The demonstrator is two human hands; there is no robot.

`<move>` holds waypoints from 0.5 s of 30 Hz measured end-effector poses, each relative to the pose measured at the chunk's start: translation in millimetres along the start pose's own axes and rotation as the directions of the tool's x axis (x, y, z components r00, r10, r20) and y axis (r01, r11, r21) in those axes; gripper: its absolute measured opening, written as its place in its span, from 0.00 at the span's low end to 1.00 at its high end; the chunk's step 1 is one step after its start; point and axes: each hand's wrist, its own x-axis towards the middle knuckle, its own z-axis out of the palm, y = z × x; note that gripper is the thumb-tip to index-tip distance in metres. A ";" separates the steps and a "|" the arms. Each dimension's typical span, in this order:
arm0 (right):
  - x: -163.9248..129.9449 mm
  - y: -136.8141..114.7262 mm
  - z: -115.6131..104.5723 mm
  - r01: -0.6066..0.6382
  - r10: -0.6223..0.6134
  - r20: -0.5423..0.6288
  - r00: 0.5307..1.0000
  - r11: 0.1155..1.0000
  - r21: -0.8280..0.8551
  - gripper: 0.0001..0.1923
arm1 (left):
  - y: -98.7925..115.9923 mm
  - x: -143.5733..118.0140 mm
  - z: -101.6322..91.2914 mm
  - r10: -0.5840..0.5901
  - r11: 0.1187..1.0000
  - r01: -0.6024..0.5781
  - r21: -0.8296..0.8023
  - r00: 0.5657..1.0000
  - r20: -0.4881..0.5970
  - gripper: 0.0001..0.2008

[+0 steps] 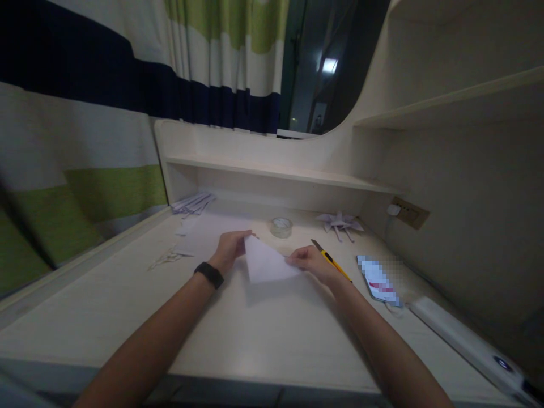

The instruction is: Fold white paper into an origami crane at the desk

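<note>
A white sheet of paper [268, 264], folded into a triangle, is held between my two hands just above the desk. My left hand [232, 247] pinches its upper left corner, and a dark band circles that wrist. At the right corner, the fingers of my right hand [312, 262] are closed on the paper. Beyond the paper stands a roll of clear tape [281, 227]. A yellow utility knife [331, 261] with its blade out lies beside my right hand, partly behind the forearm.
Folded paper flowers [340, 222] sit at the back right, thin paper strips [193, 204] at the back left. Flat white paper [208, 229] and scraps [168, 258] lie left of my hands. A phone [379, 280] and a long white device [463, 340] are on the right.
</note>
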 end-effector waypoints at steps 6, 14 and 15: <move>-2.4 3.7 -19.8 -0.029 0.029 0.094 0.995 1.000 -0.005 0.19 | -5.2 9.5 -7.6 0.029 0.999 -0.031 -0.026 0.995 -0.093 0.12; -0.4 4.8 -41.6 0.083 -0.096 -0.132 0.987 0.991 -0.101 0.17 | -4.9 6.1 -2.6 0.055 0.998 -0.056 -0.002 0.975 -0.216 0.14; -0.6 2.7 -38.5 0.153 -0.170 -0.126 0.977 0.980 -0.129 0.20 | -5.9 5.9 -2.1 0.051 0.999 -0.050 0.010 0.973 -0.227 0.14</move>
